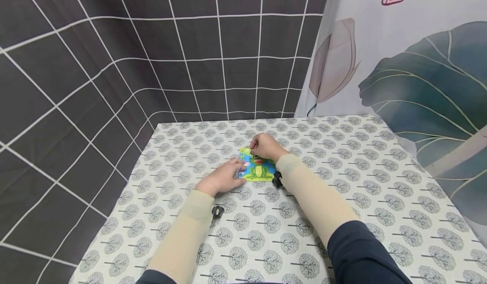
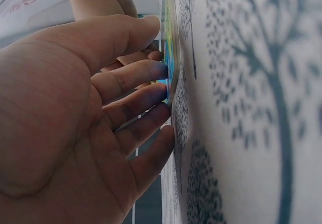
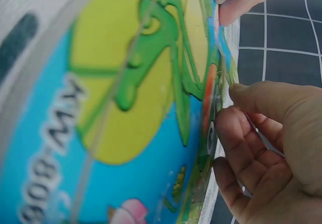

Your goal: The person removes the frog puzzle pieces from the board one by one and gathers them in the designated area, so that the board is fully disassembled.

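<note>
A flat frog jigsaw puzzle (image 1: 258,173), bright green, yellow and blue, lies on the table. My left hand (image 1: 226,176) rests at its left edge; in the left wrist view the fingers (image 2: 131,75) reach forward, fairly straight, with tips touching the board. Over the puzzle's far part is my right hand (image 1: 267,147). In the right wrist view its thumb and forefinger pinch the edge of a thin blue-green puzzle piece (image 3: 227,58), tilted up from the board. Large printed letters show on the near side of the puzzle. My right hand hides part of the far edge.
A white cloth with grey tree prints (image 1: 256,237) covers the table. Behind and to the left hangs a dark curtain with a white grid (image 1: 198,39). A pale curtain with leaf prints (image 1: 430,89) hangs at the right.
</note>
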`<act>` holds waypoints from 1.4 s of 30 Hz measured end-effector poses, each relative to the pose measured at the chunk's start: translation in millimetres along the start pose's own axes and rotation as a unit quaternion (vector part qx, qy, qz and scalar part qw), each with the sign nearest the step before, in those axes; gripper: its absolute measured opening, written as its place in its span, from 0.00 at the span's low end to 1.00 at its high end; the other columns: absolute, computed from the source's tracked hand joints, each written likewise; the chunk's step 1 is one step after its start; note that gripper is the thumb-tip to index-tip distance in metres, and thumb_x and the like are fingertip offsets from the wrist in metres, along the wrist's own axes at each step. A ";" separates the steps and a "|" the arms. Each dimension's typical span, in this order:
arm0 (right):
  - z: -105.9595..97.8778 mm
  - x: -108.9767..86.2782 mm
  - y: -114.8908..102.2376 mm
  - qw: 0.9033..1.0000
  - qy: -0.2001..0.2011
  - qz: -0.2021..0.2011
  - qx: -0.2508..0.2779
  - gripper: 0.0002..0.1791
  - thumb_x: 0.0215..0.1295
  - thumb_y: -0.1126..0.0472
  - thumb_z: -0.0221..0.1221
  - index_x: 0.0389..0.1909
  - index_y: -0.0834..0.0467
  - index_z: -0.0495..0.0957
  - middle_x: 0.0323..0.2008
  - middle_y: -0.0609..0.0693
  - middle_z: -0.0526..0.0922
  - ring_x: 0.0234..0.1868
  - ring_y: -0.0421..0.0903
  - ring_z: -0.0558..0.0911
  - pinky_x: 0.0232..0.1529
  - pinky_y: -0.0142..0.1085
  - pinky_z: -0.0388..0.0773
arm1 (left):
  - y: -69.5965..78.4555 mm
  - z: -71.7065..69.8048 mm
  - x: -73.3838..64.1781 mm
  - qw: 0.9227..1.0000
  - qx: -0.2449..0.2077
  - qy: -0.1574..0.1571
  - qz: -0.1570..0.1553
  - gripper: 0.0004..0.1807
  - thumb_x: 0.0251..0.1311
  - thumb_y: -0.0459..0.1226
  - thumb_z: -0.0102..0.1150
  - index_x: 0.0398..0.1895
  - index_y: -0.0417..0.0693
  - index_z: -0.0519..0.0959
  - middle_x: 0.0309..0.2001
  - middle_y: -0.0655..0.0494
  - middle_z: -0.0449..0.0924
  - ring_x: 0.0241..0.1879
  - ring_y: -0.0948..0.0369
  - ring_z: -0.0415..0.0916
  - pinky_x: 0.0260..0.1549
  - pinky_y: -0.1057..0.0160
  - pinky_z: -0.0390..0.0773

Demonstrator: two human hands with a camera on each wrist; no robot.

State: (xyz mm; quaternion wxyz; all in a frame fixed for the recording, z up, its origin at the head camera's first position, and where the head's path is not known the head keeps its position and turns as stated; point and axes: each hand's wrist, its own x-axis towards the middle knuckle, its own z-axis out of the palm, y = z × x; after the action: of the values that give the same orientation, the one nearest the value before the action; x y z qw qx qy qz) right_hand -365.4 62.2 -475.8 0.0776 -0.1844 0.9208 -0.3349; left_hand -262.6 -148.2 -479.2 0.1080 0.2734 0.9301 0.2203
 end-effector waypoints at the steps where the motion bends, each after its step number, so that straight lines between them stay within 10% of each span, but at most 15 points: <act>1: 0.5 0.2 0.8 1.000 0.001 -0.001 -0.002 0.04 0.62 0.65 0.72 0.36 0.57 0.85 0.32 0.49 0.84 0.33 0.45 0.82 0.41 0.38 0.84 | 0.0 0.2 0.1 1.000 -0.001 0.000 0.001 0.31 0.69 0.46 0.66 0.71 0.43 0.75 0.77 0.51 0.65 0.75 0.49 0.63 0.76 0.49 0.62; 18: 0.1 -4.3 0.8 0.999 0.015 -0.009 -0.040 0.03 0.65 0.62 0.70 0.38 0.55 0.89 0.32 0.46 0.86 0.33 0.44 0.82 0.44 0.40 0.83 | 0.4 0.3 -0.2 1.000 -0.002 0.002 -0.005 0.31 0.69 0.47 0.66 0.71 0.44 0.76 0.77 0.51 0.65 0.75 0.49 0.64 0.76 0.48 0.63; 42: -20.7 -33.0 32.9 0.995 0.097 0.009 0.038 0.04 0.65 0.59 0.70 0.39 0.52 0.88 0.37 0.47 0.86 0.37 0.47 0.82 0.41 0.41 0.80 | 0.1 1.3 0.0 1.000 -0.005 -0.001 -0.009 0.31 0.70 0.47 0.66 0.72 0.44 0.74 0.78 0.51 0.63 0.77 0.49 0.61 0.77 0.48 0.59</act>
State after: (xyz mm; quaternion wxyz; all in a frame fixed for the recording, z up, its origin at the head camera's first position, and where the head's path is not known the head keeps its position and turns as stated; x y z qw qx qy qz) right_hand -350.1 110.5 -480.6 -0.0025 -0.1401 0.9123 -0.3848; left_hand -262.1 -147.7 -480.3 0.1125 0.2645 0.9315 0.2232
